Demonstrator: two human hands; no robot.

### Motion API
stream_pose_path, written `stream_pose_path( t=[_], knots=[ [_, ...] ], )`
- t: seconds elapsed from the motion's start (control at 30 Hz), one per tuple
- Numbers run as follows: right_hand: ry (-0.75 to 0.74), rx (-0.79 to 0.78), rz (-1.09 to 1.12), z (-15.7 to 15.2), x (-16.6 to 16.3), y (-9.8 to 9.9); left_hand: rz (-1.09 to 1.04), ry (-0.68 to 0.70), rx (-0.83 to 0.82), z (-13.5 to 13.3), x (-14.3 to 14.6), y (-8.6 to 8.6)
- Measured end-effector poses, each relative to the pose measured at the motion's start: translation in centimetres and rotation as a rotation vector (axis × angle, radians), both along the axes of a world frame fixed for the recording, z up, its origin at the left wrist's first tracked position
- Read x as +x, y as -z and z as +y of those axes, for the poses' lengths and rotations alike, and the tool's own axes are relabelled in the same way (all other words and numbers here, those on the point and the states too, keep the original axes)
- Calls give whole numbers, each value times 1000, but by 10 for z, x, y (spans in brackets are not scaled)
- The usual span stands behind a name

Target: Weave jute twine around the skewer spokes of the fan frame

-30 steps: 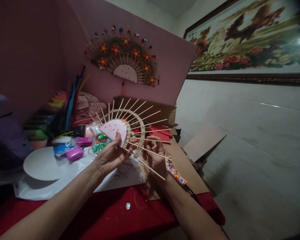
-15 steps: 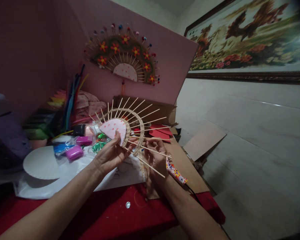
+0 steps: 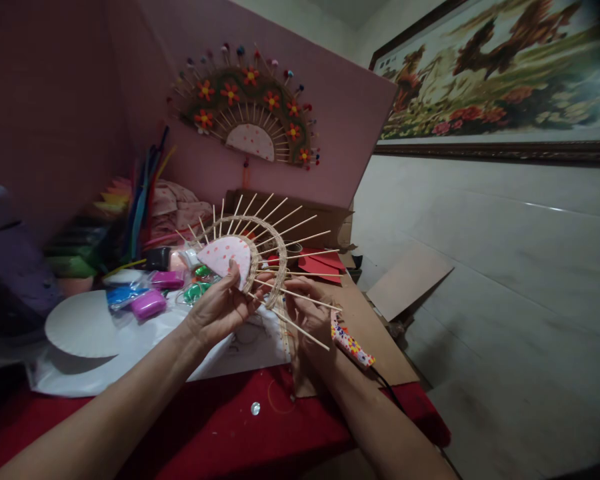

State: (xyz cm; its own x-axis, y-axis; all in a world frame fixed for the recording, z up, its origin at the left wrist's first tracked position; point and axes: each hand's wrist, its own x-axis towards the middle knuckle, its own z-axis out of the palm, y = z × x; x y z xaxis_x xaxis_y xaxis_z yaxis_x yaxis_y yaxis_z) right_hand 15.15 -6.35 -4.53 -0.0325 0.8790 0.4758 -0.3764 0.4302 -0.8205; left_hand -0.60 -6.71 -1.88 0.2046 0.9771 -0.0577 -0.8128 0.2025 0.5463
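Note:
My left hand (image 3: 225, 300) grips a half-round fan frame by its base, thumb on the white centre piece with orange dots (image 3: 226, 255). Thin wooden sticks (image 3: 307, 238) radiate from that centre. Brown twine (image 3: 283, 257) is woven across them in an arc, with a second band close round the centre. At the lower right end of the outer arc, my right hand (image 3: 310, 310) is closed, its fingers bent behind the sticks. What its fingertips pinch is hidden. Beside the right wrist lies a glue gun-like tool with a flowered cover (image 3: 351, 343) and a dark cord.
A finished fan with flowers (image 3: 250, 93) hangs on the pink board. Left of my hands lie a white paper plate (image 3: 83, 325) and packets of coloured clay (image 3: 149, 304). Red paper (image 3: 323, 263) and cardboard (image 3: 375, 360) are on the right, over a red cloth (image 3: 205, 427).
The fan frame has shifted very slightly to the left and up, with both hands still at it. Otherwise the hands keep nearly the same pose.

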Motion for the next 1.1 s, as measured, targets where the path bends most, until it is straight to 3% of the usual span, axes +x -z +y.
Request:
stream_pose_path(
  t=[0.23,0.43,0.6,1.1],
  knots=[
    [32,-58,60,1,-1,-3,-24,12,-37,-1,1,-1],
    [-87,-44,28,1,-2,-3,-34,36,-19,2,-1,2],
    [-63,-68,64,1,-1,-4,-5,-8,-8,1,0,0],
    [-195,-55,-117,-1,-6,9,-57,-23,-15,0,0,-3]
  ],
)
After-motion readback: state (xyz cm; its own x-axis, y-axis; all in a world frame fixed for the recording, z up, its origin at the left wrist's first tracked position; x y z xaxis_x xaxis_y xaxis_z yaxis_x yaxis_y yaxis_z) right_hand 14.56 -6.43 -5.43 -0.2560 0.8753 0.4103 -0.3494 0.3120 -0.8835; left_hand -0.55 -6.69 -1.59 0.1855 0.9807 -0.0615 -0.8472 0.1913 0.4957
